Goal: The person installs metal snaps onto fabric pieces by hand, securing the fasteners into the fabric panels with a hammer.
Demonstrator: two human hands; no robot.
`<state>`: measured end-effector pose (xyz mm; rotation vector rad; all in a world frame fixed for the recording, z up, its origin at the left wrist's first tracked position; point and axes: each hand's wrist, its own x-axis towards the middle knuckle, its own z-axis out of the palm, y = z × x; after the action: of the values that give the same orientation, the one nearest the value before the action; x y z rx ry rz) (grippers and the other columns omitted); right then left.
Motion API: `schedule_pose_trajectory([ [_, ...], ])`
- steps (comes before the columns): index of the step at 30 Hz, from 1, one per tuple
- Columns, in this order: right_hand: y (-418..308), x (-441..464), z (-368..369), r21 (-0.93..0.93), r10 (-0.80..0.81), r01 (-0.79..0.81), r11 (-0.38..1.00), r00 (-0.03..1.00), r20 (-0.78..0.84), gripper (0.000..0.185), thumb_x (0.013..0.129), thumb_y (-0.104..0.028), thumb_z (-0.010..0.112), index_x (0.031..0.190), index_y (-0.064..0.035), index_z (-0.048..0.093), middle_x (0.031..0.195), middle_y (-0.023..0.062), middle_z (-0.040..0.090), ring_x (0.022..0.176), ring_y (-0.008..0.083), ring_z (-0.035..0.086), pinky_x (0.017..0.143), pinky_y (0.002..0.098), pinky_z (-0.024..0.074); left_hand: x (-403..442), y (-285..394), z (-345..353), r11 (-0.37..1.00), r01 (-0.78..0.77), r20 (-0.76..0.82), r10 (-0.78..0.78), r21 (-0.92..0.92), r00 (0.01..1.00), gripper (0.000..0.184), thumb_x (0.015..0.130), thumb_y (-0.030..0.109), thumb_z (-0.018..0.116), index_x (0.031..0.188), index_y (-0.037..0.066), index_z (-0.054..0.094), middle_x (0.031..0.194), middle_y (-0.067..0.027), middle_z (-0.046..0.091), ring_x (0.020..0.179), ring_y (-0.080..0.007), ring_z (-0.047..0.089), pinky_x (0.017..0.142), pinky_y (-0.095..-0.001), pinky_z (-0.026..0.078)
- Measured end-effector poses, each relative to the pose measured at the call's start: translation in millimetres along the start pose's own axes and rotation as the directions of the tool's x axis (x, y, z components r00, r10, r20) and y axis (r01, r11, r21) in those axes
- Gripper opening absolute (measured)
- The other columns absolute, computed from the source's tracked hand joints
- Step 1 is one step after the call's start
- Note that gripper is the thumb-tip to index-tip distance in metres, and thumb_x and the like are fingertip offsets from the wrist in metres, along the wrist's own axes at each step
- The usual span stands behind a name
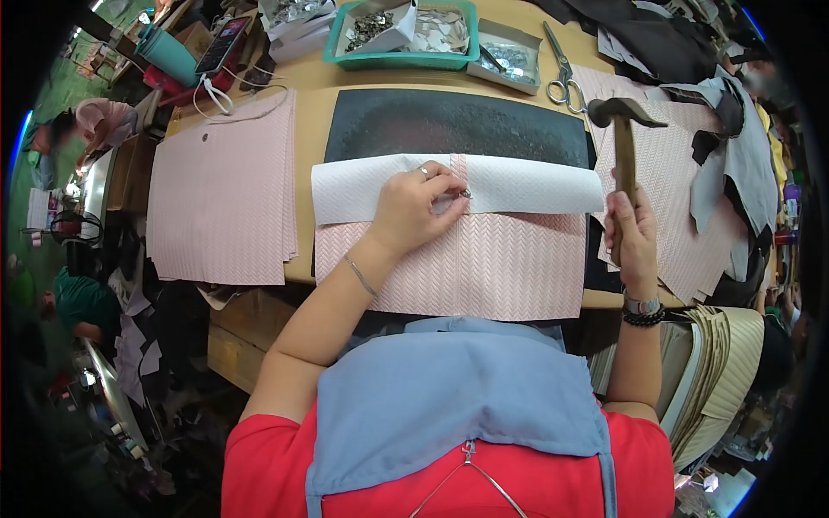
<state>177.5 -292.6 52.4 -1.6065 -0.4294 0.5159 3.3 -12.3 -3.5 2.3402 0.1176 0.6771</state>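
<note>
- Ctr of frame: pink panel [522, 268] w/ chevron pattern, lying flat; its far part shows as a white band [535, 186] running L to R, w/ a short pink strip [458, 164] at mid.
- L hand [414, 203], ctr: on the white band, thumb & fingertips drawn in narrow, pinching a small metal bit [467, 193] by the strip.
- R hand [635, 229], ctr right: fingers wrapped round the lower handle of a hammer [624, 142], held upright, head at top, just beside the panel's right end.
- Dark mat [449, 121], upper ctr: under the panel, on a tan table [311, 129].
- Left of mat: pink sheets [216, 198], stacked, w/ white cable across top; phone [222, 45] & teal cup [166, 53] in upper left.
- Top ctr: green tray [401, 61] w/ metal pcs; open box [516, 84] just right of it.
- Upper right: scissors [563, 82], blades pointing up; more pink sheets [673, 181] below, partly behind the hammer.
</note>
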Motion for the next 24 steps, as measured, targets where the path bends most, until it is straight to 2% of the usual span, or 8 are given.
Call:
schedule_pose_trajectory([
  [3,-1,-17,27,0.026,0.080,-0.082,0.996,0.994,0.071,0.039,0.103,-0.025,0.055,0.135,-0.0035,0.049,0.073,-0.0064,0.051,0.052,0.0004,0.044,0.044,0.0164,0.0370,0,0,-1,1.000,-0.012,0.038,0.011,0.024,0.999,0.016,0.077,0.015,0.077,0.090,0.009,0.072,0.092,-0.0067,0.069,0.070,-0.0197,0.068,0.063,-0.0290,0.054],
  [5,10,-29,39,-0.056,0.146,-0.139,0.989,0.977,0.154,0.041,0.102,-0.027,0.055,0.135,-0.0031,0.049,0.070,-0.0068,0.048,0.050,0.0009,0.042,0.044,0.0174,0.0361,-1,1,-1,0.999,0.008,0.004,-0.008,-0.047,1.000,0.015,0.077,0.014,0.077,0.090,0.009,0.072,0.092,-0.0066,0.068,0.070,-0.0196,0.068,0.063,-0.0291,0.055],
  [7,20,-36,38,-0.198,0.269,-0.218,0.956,0.920,0.285,0.040,0.101,-0.025,0.056,0.134,-0.0010,0.050,0.078,-0.0017,0.055,0.061,0.0060,0.053,0.055,0.0217,0.0449,-1,2,0,0.996,0.031,-0.021,-0.033,-0.083,0.999,0.014,0.077,0.014,0.076,0.090,0.009,0.071,0.092,-0.0065,0.068,0.069,-0.0195,0.068,0.064,-0.0293,0.055],
  [10,22,-42,52,-0.374,0.184,-0.060,0.926,0.934,0.306,0.039,0.100,-0.021,0.057,0.131,0.0012,0.051,0.092,0.0067,0.062,0.081,0.0144,0.061,0.074,0.0287,0.0493,-3,2,1,0.997,0.056,-0.033,-0.058,-0.049,0.998,0.013,0.077,0.015,0.075,0.089,0.009,0.071,0.091,-0.0057,0.067,0.069,-0.0209,0.067,0.064,-0.0316,0.055],
  [12,21,-44,54,-0.390,0.180,-0.052,0.919,0.937,0.298,0.039,0.099,-0.020,0.057,0.131,0.0019,0.052,0.101,0.0110,0.063,0.092,0.0184,0.061,0.083,0.0315,0.0476,-2,3,2,0.999,0.038,-0.033,-0.037,0.022,0.999,0.013,0.075,0.017,0.074,0.086,0.011,0.071,0.090,-0.0045,0.067,0.070,-0.0239,0.067,0.064,-0.0358,0.054],
  [15,17,-44,54,-0.386,0.190,-0.068,0.920,0.939,0.287,0.039,0.098,-0.020,0.058,0.130,0.0019,0.052,0.104,0.0132,0.064,0.094,0.0200,0.061,0.085,0.0325,0.0473,-3,3,1,0.996,0.019,0.016,-0.021,0.090,1.000,0.018,0.073,0.015,0.075,0.090,0.010,0.073,0.091,-0.0055,0.067,0.068,-0.0197,0.066,0.062,-0.0304,0.054],
  [19,23,-43,52,-0.400,0.163,-0.034,0.916,0.942,0.294,0.040,0.098,-0.021,0.059,0.130,0.0017,0.052,0.102,0.0127,0.064,0.091,0.0196,0.061,0.084,0.0323,0.0476,-3,4,-1,0.992,-0.021,0.009,0.020,0.122,1.000,0.019,0.072,0.016,0.076,0.089,0.011,0.073,0.091,-0.0056,0.067,0.069,-0.0208,0.066,0.063,-0.0321,0.054],
  [24,16,-43,53,-0.414,0.231,-0.095,0.905,0.928,0.291,0.041,0.098,-0.021,0.060,0.131,0.0017,0.052,0.102,0.0132,0.064,0.092,0.0200,0.062,0.083,0.0330,0.0482,-3,1,1,0.993,-0.026,-0.001,0.027,0.116,1.000,0.015,0.074,0.015,0.076,0.089,0.012,0.075,0.091,-0.0061,0.067,0.069,-0.0216,0.066,0.063,-0.0327,0.053],
])
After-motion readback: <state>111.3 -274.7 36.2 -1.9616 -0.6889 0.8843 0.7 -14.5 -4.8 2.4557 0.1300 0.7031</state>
